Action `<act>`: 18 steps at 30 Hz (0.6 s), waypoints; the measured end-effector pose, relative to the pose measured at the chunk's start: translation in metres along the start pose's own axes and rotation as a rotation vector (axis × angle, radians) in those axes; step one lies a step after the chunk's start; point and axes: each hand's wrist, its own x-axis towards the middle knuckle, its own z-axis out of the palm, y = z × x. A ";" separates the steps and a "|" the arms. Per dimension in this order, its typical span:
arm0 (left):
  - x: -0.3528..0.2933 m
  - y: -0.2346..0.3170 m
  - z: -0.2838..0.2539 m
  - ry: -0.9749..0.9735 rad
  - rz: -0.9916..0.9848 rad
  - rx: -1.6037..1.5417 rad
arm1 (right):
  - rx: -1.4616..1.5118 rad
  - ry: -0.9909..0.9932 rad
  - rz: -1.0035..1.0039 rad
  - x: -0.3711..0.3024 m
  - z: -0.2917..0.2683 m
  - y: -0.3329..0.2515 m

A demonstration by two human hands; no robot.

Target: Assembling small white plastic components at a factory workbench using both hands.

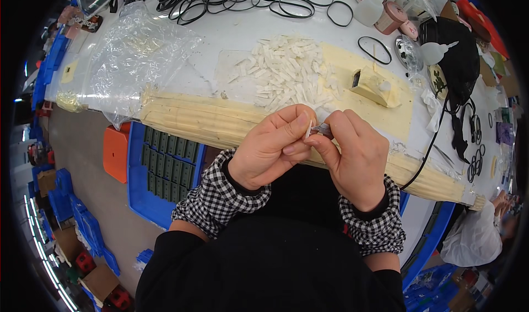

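My left hand [273,149] is closed on a small white strip [308,130], pinched between thumb and fingers. Against the strip, my right hand [358,157] grips a short grey metal piece that looks like a blade [321,129]; its exact kind is too small to make out. Both hands meet just over the table's padded front edge. Right beyond them lies a loose heap of white strips [289,72], partly on a yellow sheet [394,119]. A yellow taped block [376,87] with a dark slot stands on that sheet, to the right of the heap.
Clear plastic bags [140,58] lie at the left. Black rubber rings [297,6] cover the far side. Bottles and a pink tub [391,17] stand far right, above a black cable [435,138]. Below left are a blue crate [143,193] of dark green parts and an orange stool [116,153].
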 end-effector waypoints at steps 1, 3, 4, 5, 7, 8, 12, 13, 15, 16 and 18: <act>0.000 0.000 0.000 0.004 -0.001 0.005 | -0.005 -0.010 0.001 0.000 -0.001 0.000; 0.000 0.000 -0.001 0.009 0.000 0.015 | 0.000 -0.021 -0.002 -0.001 -0.001 0.000; 0.000 0.000 -0.001 0.012 0.001 0.020 | 0.003 -0.027 -0.004 -0.001 -0.001 0.000; 0.000 0.000 -0.001 0.002 0.002 0.008 | 0.008 -0.019 -0.002 0.000 -0.001 0.000; 0.000 -0.001 -0.001 -0.019 0.004 -0.017 | 0.017 -0.003 0.001 0.001 0.000 0.000; 0.000 -0.002 -0.001 -0.023 0.005 -0.025 | 0.020 0.001 -0.001 0.001 0.000 0.000; 0.000 -0.003 -0.003 -0.021 0.001 -0.034 | 0.020 0.002 -0.002 0.001 0.000 0.000; 0.000 -0.003 -0.003 -0.016 -0.002 -0.030 | 0.017 0.000 -0.001 0.000 -0.001 0.000; 0.000 -0.002 -0.002 -0.010 -0.005 -0.026 | 0.005 -0.007 -0.004 0.000 -0.002 -0.001; 0.000 -0.002 -0.002 -0.008 -0.007 -0.024 | -0.001 -0.011 -0.006 0.000 -0.002 -0.001; 0.000 -0.002 -0.002 -0.009 -0.005 -0.023 | 0.005 -0.008 -0.008 0.000 -0.002 -0.001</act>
